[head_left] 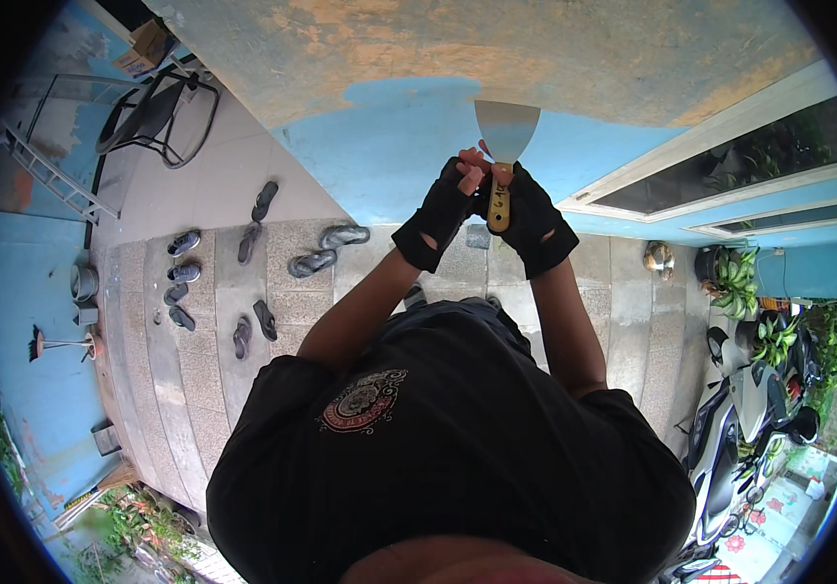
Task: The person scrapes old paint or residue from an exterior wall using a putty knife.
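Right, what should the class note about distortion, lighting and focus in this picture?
Head view: black surrounds the round image, and the paving lines bend near the rim; in the same view, the scraper looks fairly crisp, the shirt sinks toward black with few folds showing, and the greenery at lower left looks softer.

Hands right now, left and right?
Left hand: partly curled beside the scraper; whether it grips can't be told.
Right hand: closed, holding the scraper by its handle.
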A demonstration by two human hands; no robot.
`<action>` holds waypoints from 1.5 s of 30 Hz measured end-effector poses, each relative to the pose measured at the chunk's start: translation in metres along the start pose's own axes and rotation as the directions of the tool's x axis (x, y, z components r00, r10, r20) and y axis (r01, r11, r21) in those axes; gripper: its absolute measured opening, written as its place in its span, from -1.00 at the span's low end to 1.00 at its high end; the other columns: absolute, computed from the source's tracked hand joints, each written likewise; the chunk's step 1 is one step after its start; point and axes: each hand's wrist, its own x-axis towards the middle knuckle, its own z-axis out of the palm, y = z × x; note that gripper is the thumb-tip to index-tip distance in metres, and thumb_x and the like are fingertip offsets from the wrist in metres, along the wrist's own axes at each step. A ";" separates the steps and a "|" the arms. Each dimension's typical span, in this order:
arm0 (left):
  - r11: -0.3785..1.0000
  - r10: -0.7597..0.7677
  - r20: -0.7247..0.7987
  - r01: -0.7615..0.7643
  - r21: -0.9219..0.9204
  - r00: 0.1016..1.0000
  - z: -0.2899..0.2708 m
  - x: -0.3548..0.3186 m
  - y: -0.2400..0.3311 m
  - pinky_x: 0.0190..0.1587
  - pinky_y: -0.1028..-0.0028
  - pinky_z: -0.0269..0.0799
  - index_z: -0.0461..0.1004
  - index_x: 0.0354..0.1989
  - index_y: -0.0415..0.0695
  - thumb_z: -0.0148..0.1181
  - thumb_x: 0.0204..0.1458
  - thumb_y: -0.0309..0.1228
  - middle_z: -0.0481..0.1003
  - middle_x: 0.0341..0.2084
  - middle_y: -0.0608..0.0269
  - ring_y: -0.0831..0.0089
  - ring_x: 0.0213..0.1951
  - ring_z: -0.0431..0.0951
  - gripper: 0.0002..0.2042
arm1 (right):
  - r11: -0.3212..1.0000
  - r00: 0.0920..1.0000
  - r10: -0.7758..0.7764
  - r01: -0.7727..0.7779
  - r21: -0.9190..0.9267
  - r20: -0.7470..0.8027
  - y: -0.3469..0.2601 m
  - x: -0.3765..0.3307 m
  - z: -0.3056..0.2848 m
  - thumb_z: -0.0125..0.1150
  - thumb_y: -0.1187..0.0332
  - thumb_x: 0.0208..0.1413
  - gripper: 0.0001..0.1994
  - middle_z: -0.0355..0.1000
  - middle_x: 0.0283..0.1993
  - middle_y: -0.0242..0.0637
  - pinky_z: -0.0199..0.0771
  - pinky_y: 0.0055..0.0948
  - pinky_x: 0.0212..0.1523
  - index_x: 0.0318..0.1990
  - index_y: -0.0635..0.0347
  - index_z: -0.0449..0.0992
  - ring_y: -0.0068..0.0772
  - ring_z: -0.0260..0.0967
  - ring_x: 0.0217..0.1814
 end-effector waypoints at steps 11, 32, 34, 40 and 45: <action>0.465 0.369 -0.117 -0.074 0.882 0.922 0.076 0.008 0.008 -0.08 0.42 0.50 0.38 0.07 -0.24 0.21 0.16 -0.27 0.54 -0.13 0.11 0.28 -0.10 0.58 -0.61 | 0.979 0.999 -0.006 -0.005 -0.203 -0.053 -0.036 -0.031 -0.022 0.08 0.09 0.31 -0.64 0.47 -0.22 -0.40 0.40 -0.54 -0.10 0.07 0.15 0.41 -0.54 0.42 -0.19; 0.842 0.414 -0.391 -0.182 0.508 0.822 0.148 0.057 -0.065 -0.35 0.50 0.55 0.40 -0.16 -0.23 0.20 0.15 -0.40 0.50 -0.36 0.23 0.49 -0.36 0.57 -0.80 | 0.933 0.989 0.140 -0.148 -0.327 -0.048 -0.112 -0.097 -0.103 -0.07 -0.32 0.20 -0.06 0.13 0.39 -0.25 0.26 -0.35 0.15 0.52 -0.04 -0.34 -0.37 0.19 0.31; 0.785 0.456 -0.405 -0.143 0.603 0.793 0.155 0.055 -0.066 -0.32 0.51 0.50 0.39 -0.18 -0.22 0.21 0.15 -0.39 0.48 -0.38 0.26 0.52 -0.35 0.53 -0.81 | 0.802 0.996 0.084 -0.090 -0.590 -0.038 -0.109 -0.093 -0.111 0.04 -0.17 0.22 -0.14 0.24 0.28 -0.24 0.30 -0.41 0.08 0.50 0.01 -0.19 -0.37 0.28 0.21; 0.845 0.368 -0.471 -0.077 0.529 0.801 0.152 0.057 -0.065 -0.38 0.51 0.48 0.39 -0.19 -0.22 0.21 0.12 -0.40 0.49 -0.36 0.22 0.50 -0.35 0.54 -0.80 | 0.068 0.995 -0.073 0.069 -0.995 0.064 -0.133 -0.083 -0.068 0.17 0.35 0.20 -0.75 0.55 -0.31 -0.11 0.50 -0.41 -0.23 -0.04 0.29 0.39 -0.34 0.57 -0.21; 0.684 0.531 -0.275 -0.215 0.697 0.801 0.121 0.075 -0.064 -0.09 0.43 0.41 0.42 -0.06 -0.21 0.13 0.20 -0.36 0.49 -0.21 0.25 0.50 -0.18 0.47 -0.77 | 0.266 0.997 0.015 0.070 -0.962 0.076 -0.137 -0.053 -0.072 0.13 0.33 0.22 -0.77 0.55 -0.45 -0.21 0.51 -0.34 -0.30 -0.07 0.27 0.41 -0.26 0.58 -0.37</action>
